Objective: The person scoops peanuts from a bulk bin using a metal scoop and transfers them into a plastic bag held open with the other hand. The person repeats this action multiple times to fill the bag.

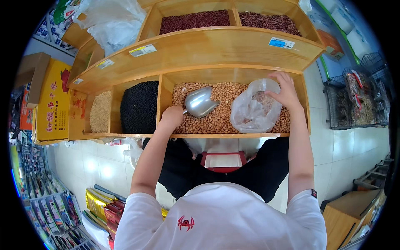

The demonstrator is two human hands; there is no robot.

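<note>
My left hand (172, 117) is closed round the handle of a metal scoop (199, 102), whose bowl rests on tan peanuts (225, 118) in a wide wooden compartment. To its right, a translucent plastic bag (251, 109) lies on the same peanuts with its mouth spread. My right hand (286, 92) is at the bag's upper right rim, thumb on the plastic and fingers curved over it. What the bag holds is hard to make out through the plastic. The scoop and the bag are apart.
Left of the peanuts, the wooden bin (233, 135) holds black beans (140, 107) and pale grain (101, 111). A higher tier holds small red beans (195, 21) and speckled beans (268, 23). Plastic bags (111, 26) hang upper left, above a yellow carton (53, 100). Wire baskets (360, 98) stand right.
</note>
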